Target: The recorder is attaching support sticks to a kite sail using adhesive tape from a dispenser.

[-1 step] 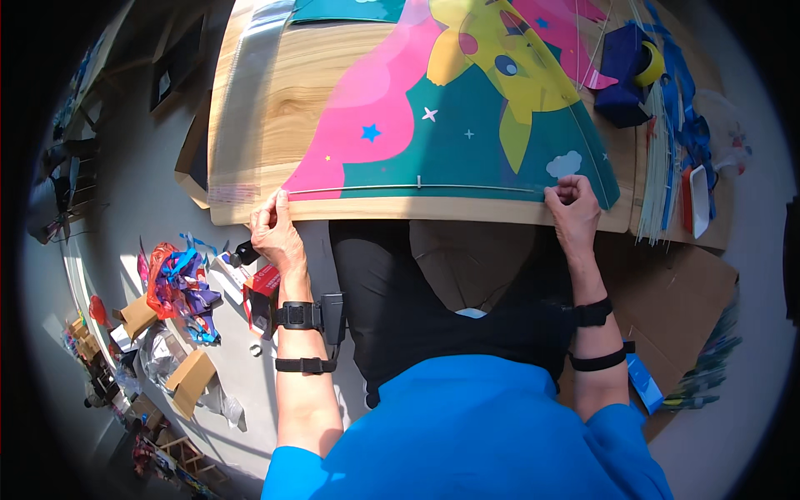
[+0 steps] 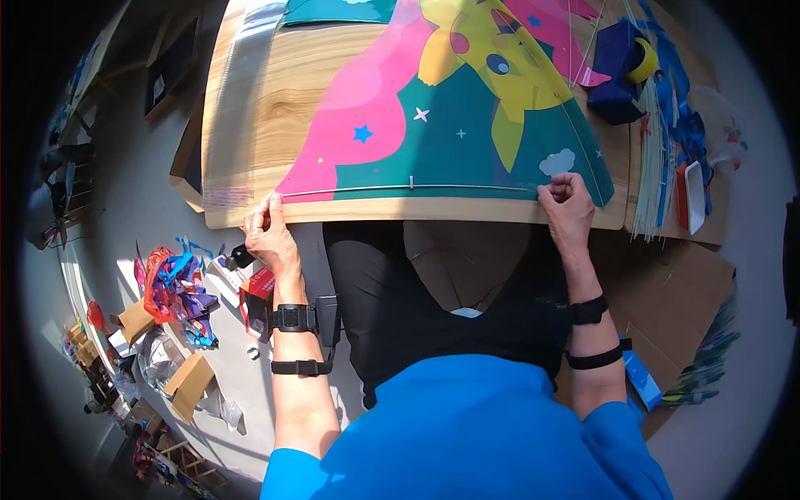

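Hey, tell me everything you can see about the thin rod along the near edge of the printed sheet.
The thin rod is slender, pale and smooth-looking, its material unclear. A small, short upright piece sits near its middle. It lies nearly straight, left to right, over the pink and green printed sheet near its lower edge. The left hand's fingertips are at its left end; its right end stops near the right hand, contact unclear.

On the table [image 2: 287, 108], the printed sheet [image 2: 454, 112] is running out of sight; beneath the table, dark-trousered legs [image 2: 358, 275] are partly hiding.
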{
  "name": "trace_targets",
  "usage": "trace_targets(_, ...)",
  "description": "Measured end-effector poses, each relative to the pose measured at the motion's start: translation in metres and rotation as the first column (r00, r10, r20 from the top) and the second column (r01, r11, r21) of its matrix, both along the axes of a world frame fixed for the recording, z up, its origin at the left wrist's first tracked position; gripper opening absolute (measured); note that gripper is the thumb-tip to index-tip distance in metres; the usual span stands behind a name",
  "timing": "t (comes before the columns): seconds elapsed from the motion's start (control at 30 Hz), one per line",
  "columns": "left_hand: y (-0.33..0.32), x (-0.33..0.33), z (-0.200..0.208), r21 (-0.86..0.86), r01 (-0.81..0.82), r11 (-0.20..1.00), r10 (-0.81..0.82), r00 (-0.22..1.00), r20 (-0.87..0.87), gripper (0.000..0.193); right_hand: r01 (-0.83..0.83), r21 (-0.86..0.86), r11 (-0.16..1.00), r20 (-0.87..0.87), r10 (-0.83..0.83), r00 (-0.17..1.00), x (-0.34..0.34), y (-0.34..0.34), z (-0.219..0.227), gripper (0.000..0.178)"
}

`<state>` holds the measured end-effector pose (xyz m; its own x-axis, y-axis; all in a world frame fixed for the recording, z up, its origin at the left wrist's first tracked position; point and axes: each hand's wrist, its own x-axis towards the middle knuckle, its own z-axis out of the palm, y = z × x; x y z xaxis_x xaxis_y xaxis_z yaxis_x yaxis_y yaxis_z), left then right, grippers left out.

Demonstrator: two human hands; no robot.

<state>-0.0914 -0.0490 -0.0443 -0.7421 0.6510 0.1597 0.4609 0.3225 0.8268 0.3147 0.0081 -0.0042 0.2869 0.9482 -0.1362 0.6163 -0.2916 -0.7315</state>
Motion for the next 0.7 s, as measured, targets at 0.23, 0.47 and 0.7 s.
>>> trace_targets(0.23, 0.0007, -0.0021, -0.0021, -0.013, 0.004, 1.000, -0.004, 1.000, 0.007, 0.019, 0.010, 0.005, 1.000, 0.003, -0.010, 1.000, -0.0037, -0.0007, 0.0036, 0.023)
trace_targets(0.47, 0.0002, -0.0031, -0.0036, -0.008, 0.011, 1.000, -0.011, 1.000, -0.011, 0.019, 0.013, 0.045, 0.999, 0.013, -0.014, 1.000, -0.0062, -0.0030, 0.0019, 0.022)
trace_targets(0.7, 0.0006, -0.0028, -0.0045, 0.000, 0.007, 1.000, -0.007, 1.000, 0.000, 0.019, 0.024, 0.086, 0.996, 0.020, -0.026, 0.999, -0.0082, -0.0061, -0.0023, 0.022)
